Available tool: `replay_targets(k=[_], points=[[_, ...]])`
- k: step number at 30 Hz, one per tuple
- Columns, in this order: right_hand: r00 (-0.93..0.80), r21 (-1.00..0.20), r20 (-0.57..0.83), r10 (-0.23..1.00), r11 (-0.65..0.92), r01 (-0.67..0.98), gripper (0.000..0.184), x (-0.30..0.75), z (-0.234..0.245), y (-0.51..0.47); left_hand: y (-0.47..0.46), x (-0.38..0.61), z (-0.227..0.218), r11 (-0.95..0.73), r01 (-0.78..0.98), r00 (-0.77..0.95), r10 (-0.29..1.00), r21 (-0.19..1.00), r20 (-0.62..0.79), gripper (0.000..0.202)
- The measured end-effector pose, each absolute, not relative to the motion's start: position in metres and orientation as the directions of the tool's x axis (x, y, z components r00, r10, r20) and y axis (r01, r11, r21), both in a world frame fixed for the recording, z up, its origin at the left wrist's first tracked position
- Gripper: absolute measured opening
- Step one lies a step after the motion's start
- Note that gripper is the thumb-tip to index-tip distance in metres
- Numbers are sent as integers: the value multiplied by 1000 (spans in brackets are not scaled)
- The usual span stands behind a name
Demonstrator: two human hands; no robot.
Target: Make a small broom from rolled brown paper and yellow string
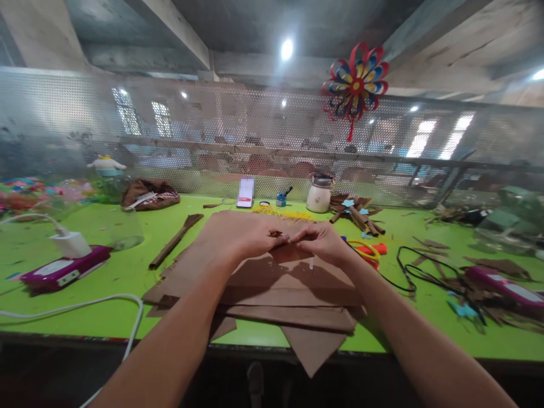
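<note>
My left hand [257,239] and my right hand [321,241] meet over a stack of brown paper [238,277] at the middle of the table. Between their fingertips is a small piece of brown paper [291,254]. Its upper edge looks curled under the fingers of both hands, and its lower part hangs flat and dark. The fingers hide just how the edge is folded. Tiny pale scraps lie on the stack below the hands.
A phone [245,192] stands upright behind the stack, with a blue jar [281,199] and a lidded white jar [318,195] nearby. A rolled brown paper tube [176,242] lies left. Purple power strips [66,271], cables [408,277] and paper scraps flank the work.
</note>
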State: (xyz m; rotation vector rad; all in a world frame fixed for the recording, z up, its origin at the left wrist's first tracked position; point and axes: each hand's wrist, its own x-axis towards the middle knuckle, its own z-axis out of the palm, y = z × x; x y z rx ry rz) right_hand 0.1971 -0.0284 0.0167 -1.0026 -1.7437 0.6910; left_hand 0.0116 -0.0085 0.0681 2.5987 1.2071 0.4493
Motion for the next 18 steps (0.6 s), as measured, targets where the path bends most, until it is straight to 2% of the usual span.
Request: replay_targets(k=[4,9,13,18], points=[[-218,-781,485,847,532,327,14,198,15,-28,11,15,42,-627,525,698,704,576,131,29],[-228,-757,534,814,580,300,10,198,14,-27,15,13,34,-410,356,688,723,839,61,34],[-224,-766,542,810,586,264,8,197,12,-25,6,12,40,-267,317,644,765,910,0,33],[-263,-882,391,882,441,165,17,206,13,-22,7,14,40,-246,281,640,769,928,10,32]])
